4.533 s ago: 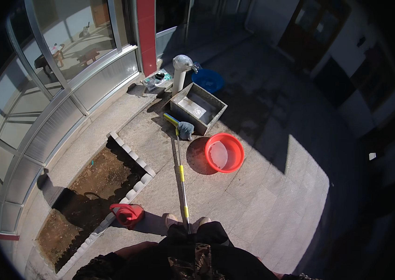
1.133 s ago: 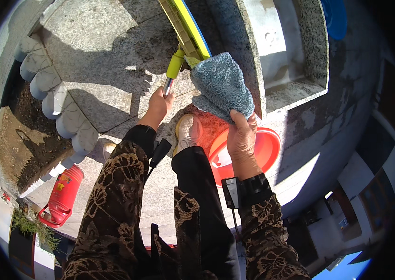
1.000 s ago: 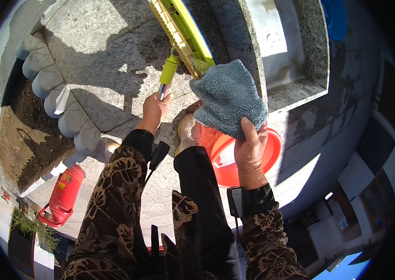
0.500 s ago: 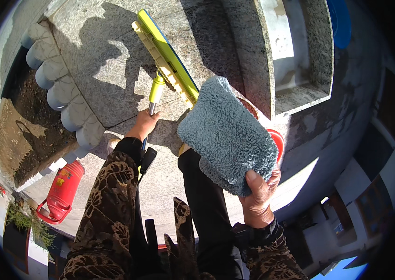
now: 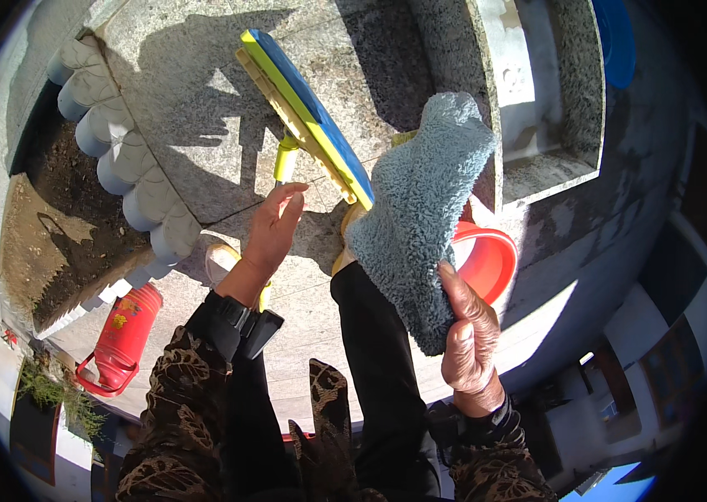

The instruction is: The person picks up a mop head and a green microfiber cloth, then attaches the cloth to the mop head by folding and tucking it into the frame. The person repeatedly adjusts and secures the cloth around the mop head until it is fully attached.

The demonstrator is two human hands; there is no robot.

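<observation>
A red can [image 5: 123, 335] lies on the paving's left edge beside a soil bed [image 5: 61, 217]; stone trough [image 5: 537, 92] at top right

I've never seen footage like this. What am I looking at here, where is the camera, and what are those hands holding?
No machine here: the camera sits on a person's head and looks down, so you see their own arms, in patterned sleeves, and dark trousers. The wide lens bends straight edges. The right hand grips a fluffy grey-blue mop cloth, lifted up. The left hand is open, fingers just beside the yellow handle of a flat mop head, yellow and blue, tilted above the stone paving. Behind the cloth stands a red basin. Beyond it is a stone trough. At lower left lies a red canister, next to a soil bed edged with scalloped stones.
</observation>
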